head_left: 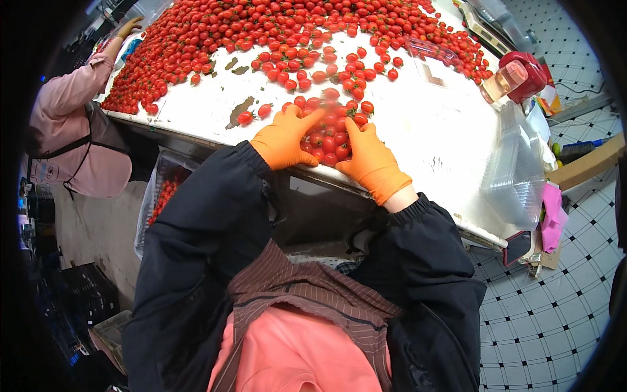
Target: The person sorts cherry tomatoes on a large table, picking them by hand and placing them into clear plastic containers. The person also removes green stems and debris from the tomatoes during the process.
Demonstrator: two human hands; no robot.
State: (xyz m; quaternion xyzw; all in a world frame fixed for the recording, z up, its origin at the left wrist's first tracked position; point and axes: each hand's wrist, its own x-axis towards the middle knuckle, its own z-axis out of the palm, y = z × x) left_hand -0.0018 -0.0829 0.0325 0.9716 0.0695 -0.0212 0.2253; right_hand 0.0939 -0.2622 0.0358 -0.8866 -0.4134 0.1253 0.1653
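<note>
My left hand [285, 138], in an orange glove, rests at the table's near edge with its fingers apart. Opposite it, my right hand [376, 160] in a matching glove also has its thumb and fingers apart. Between them lies a cluster of red cherry tomatoes [328, 140], which the fingertips of both hands touch from the sides. Whether a clear box sits under this cluster I cannot tell. A trail of loose tomatoes leads from it to a large heap [261, 26] across the far part of the white table [424, 144].
Stacked clear plastic boxes [513, 173] stand at the table's right end, near a red object [528, 75]. A clear lidded box [431, 52] lies near the heap. Below the table at left is a crate [157, 196] with tomatoes. A co-worker in pink [75, 130] stands at left.
</note>
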